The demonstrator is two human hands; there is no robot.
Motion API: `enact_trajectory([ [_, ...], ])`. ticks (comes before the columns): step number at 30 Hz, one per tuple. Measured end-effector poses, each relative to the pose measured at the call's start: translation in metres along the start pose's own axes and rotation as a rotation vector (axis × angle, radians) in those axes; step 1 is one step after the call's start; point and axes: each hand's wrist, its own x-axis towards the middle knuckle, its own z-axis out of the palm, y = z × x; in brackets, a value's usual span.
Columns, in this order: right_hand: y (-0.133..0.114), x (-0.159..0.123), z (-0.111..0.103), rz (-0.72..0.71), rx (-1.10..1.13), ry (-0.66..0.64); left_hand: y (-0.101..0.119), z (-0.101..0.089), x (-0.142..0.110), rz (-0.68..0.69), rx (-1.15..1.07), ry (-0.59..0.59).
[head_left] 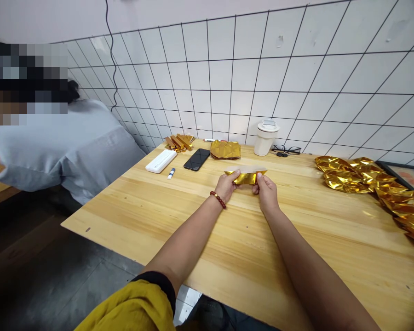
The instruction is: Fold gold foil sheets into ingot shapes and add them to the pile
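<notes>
A folded strip of gold foil paper [245, 177] is held just above the wooden table [179, 216], between both my hands. My left hand [227, 185], with a red bead bracelet at its wrist, pinches the strip's left end. My right hand [266, 190] pinches its right end. Both hands have their fingers closed on the paper.
A stack of gold foil sheets [225, 149], a black phone [197, 159], a white power bank [161, 161], small folded gold pieces [179, 142], a white cup [266, 137] and glasses [285, 150] lie near the tiled wall. Many folded gold pieces [372, 184] pile at the right. A person in grey [65, 147] sits at the left.
</notes>
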Motion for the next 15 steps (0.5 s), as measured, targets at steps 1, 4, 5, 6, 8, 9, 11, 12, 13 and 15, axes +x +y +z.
enact_trajectory([
  [1, -0.0001, 0.0003, -0.0003, 0.003, 0.012, 0.015, 0.0003, 0.0001, -0.0004, -0.003, 0.004, -0.002],
  [4, 0.0003, 0.0010, -0.0015, 0.011, 0.029, 0.051, 0.0017, 0.0011, -0.0014, -0.014, 0.004, 0.000],
  [5, 0.0004, 0.0010, -0.0018, 0.014, 0.029, 0.054, 0.0022, 0.0016, -0.0016, -0.016, -0.006, 0.003],
  [6, 0.0003, 0.0010, -0.0020, 0.017, 0.028, 0.055, 0.0025, 0.0023, -0.0017, -0.013, -0.023, 0.007],
  [8, -0.0003, 0.0008, -0.0017, 0.020, 0.022, 0.051, 0.0026, 0.0032, -0.0016, 0.000, -0.059, 0.003],
  [9, -0.0008, 0.0008, -0.0013, 0.020, 0.021, 0.049, 0.0023, 0.0034, -0.0014, 0.007, -0.071, -0.003],
  [11, -0.0021, 0.0008, -0.0001, 0.021, 0.029, 0.051, 0.0012, 0.0031, -0.0006, 0.018, -0.078, -0.015],
  [12, -0.0026, 0.0010, 0.0005, 0.023, 0.040, 0.060, 0.0005, 0.0027, -0.0001, 0.021, -0.078, -0.019],
  [13, -0.0029, 0.0012, 0.0009, 0.027, 0.053, 0.073, -0.0002, 0.0023, 0.0003, 0.021, -0.076, -0.021],
  [15, -0.0026, 0.0021, 0.0011, 0.032, 0.069, 0.103, -0.0010, 0.0017, 0.0007, 0.018, -0.072, -0.022],
])
